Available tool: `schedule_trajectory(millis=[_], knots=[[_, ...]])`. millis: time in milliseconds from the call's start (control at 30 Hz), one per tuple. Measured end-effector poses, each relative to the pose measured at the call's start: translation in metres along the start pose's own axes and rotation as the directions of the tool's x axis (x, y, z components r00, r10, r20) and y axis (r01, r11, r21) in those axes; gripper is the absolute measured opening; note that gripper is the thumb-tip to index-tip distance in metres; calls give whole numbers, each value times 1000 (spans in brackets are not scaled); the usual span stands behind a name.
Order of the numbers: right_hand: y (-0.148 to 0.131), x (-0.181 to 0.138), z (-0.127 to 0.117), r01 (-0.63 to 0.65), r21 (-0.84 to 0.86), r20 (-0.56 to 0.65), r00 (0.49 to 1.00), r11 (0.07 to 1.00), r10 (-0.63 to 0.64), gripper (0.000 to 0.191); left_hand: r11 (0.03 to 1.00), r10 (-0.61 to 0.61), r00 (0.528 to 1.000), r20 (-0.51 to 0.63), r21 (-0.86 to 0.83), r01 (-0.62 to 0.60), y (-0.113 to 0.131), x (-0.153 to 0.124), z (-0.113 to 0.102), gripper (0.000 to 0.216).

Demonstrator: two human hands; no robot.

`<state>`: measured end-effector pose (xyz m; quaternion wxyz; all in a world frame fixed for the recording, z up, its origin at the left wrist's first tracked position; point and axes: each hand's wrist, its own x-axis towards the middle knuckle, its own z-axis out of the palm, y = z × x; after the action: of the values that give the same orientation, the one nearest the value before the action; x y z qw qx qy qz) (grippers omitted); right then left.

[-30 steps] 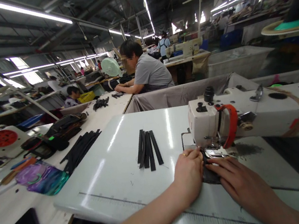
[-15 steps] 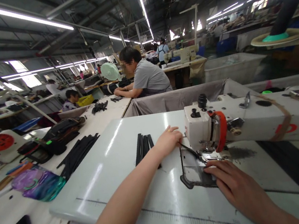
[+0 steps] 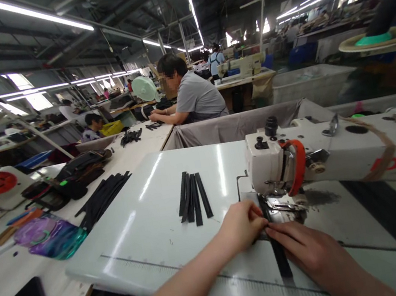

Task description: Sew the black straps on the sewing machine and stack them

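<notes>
A narrow black strip [image 3: 281,258] lies on the white machine table [image 3: 151,227], running from under the presser foot toward me. My left hand [image 3: 242,224] pinches its upper end just left of the foot. My right hand [image 3: 308,251] rests flat beside it, fingertips touching the strip. The white sewing machine head [image 3: 280,161] with an orange guard stands right above both hands. A small bunch of black strips [image 3: 194,202] lies to the left of my left hand.
A larger heap of black strips [image 3: 101,198], dark bags [image 3: 79,171] and a purple-teal plastic pouch [image 3: 51,237] sit on the left bench. A person in a grey shirt [image 3: 195,97] works at the far table. A grey fabric bin [image 3: 232,124] stands behind the machine.
My left hand came back from the bunch of strips to the presser foot. A single black strip now lies under the foot where a wider dark piece lay before.
</notes>
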<state>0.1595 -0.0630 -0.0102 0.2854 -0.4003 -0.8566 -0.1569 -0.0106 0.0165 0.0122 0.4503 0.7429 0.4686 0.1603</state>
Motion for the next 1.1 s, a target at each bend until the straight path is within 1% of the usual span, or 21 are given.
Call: schedule_trajectory(millis=[33, 67, 100, 167, 233, 333, 533, 700, 800, 933, 1100], knots=[[0, -2, 0, 7, -24, 3, 1000, 1000, -7, 34, 985, 126, 985, -114, 130, -111, -3, -2, 2, 18], [0, -3, 0, 11, -42, 7, 1000, 999, -10, 35, 948, 252, 949, -187, 245, -204, -5, -3, 4, 19], [0, -4, 1, 13, -54, 6, 1000, 998, -12, 36, 904, 357, 910, -213, 326, -278, -8, -3, 4, 18], [0, -5, 2, 8, -71, 4, 1000, 997, -8, 37, 839, 481, 859, -178, 377, -392, -14, -1, 4, 10], [1, -6, 4, -2, -83, 7, 1000, 997, 2, 37, 804, 544, 828, -136, 366, -468, -19, 2, 5, 9], [2, -7, 7, -21, -95, 9, 1000, 995, 22, 36, 789, 567, 814, -124, 368, -493, -21, 5, 9, 11], [0, -7, 8, -45, -109, -2, 999, 993, 45, 34, 790, 543, 822, -168, 433, -434, -14, 1, 17, 16], [1, -6, 9, -51, -108, 3, 999, 993, 52, 35, 742, 570, 812, -128, 504, -442, -10, 1, 20, 20], [3, -5, 10, -80, -88, 18, 996, 993, 82, 34, 744, 569, 815, -110, 491, -454, -9, 4, 19, 20], [3, -4, 8, -94, -59, 19, 995, 994, 96, 33, 765, 563, 818, -119, 450, -461, -6, 2, 17, 22], [3, 3, 3, -157, -17, 21, 987, 987, 157, 36, 780, 539, 831, -138, 455, -430, -5, 5, 16, 23]])
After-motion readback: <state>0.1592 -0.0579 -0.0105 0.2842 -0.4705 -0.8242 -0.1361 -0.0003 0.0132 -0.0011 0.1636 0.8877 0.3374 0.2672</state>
